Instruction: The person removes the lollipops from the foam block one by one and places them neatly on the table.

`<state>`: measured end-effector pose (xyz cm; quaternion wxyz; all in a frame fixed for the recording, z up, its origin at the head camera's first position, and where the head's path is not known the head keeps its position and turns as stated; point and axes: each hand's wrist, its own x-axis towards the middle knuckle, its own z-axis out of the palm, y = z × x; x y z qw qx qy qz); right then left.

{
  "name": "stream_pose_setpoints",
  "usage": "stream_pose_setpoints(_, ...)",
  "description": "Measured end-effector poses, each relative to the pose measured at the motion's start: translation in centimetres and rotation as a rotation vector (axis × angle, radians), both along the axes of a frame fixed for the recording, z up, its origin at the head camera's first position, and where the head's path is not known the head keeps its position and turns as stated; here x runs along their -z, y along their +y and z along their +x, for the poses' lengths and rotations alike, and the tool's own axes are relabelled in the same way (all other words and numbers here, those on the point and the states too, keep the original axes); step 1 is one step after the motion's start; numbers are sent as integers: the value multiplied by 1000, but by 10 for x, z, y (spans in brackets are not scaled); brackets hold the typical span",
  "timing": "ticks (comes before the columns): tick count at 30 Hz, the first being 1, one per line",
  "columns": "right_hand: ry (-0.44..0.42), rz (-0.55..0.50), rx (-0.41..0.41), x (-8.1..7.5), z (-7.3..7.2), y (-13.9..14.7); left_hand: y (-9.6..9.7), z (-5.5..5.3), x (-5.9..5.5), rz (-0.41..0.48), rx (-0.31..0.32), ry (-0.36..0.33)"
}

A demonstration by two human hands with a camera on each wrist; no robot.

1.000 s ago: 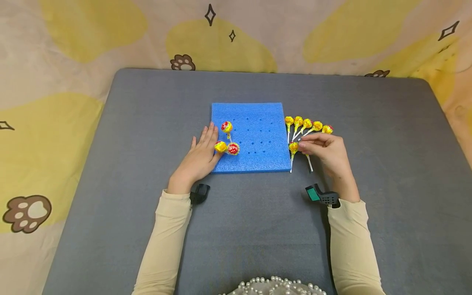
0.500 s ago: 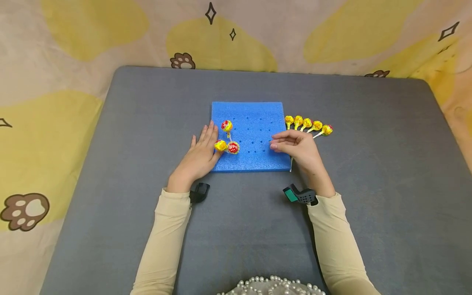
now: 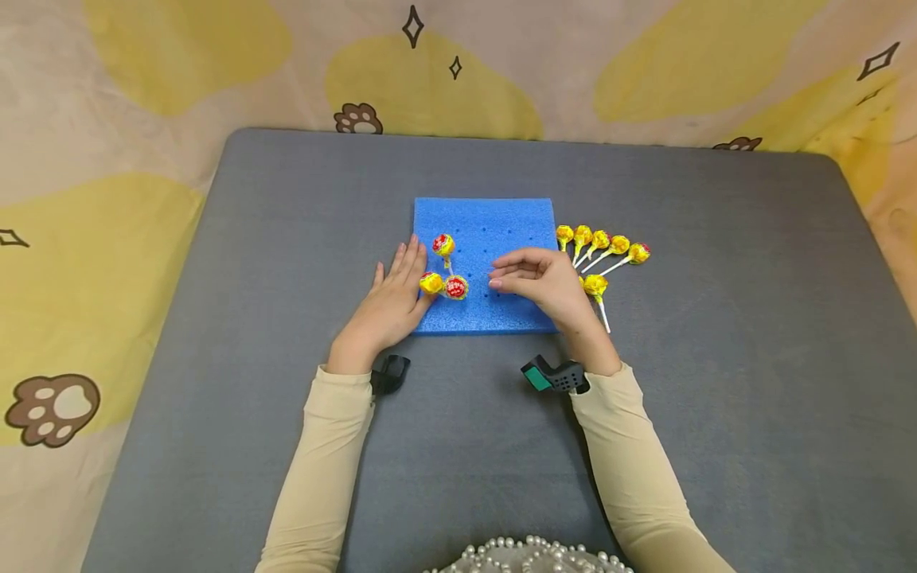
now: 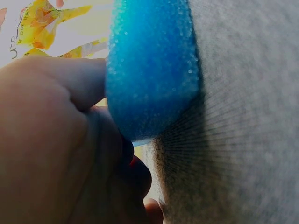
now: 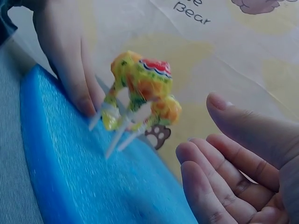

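Note:
Three lollipops in yellow and red wrappers, one of them the front lollipop (image 3: 455, 287), stand by their sticks in the left part of a blue foam block (image 3: 483, 213) with small holes. My left hand (image 3: 387, 306) rests along the block's left edge, fingers straight; the left wrist view has its thumb (image 4: 70, 77) against the foam. Over the right part of the block hovers my right hand (image 3: 548, 286). In the right wrist view its thumb (image 5: 247, 128) and fingers are apart with nothing between them, facing the standing lollipops (image 5: 149, 84).
Right of the block, several lollipops (image 3: 600, 240) lie fanned out on the grey table (image 3: 716, 358). Nearer the front lies another lollipop (image 3: 595, 286), with one more mostly hidden behind my right hand. A patterned cloth (image 3: 559, 72) hangs behind the table.
My right hand has moved left from beside the loose lollipops to over the foam block. The left hand and the standing lollipops have stayed in place.

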<state>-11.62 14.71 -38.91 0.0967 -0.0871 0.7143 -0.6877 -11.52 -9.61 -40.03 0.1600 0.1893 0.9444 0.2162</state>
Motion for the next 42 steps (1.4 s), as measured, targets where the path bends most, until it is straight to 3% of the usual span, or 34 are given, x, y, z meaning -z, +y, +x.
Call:
stream_pose_setpoints(9, -10, -42, -56, 5, 2, -17, 2, 1, 1, -4, -18, 4)
stream_pose_setpoints(17, 9, -9, -77, 8, 5, -27, 2, 0, 3, -10, -19, 4)
stream_pose_setpoints(42, 97, -13, 9, 13, 12, -42, 2, 0, 4, -17, -15, 2)
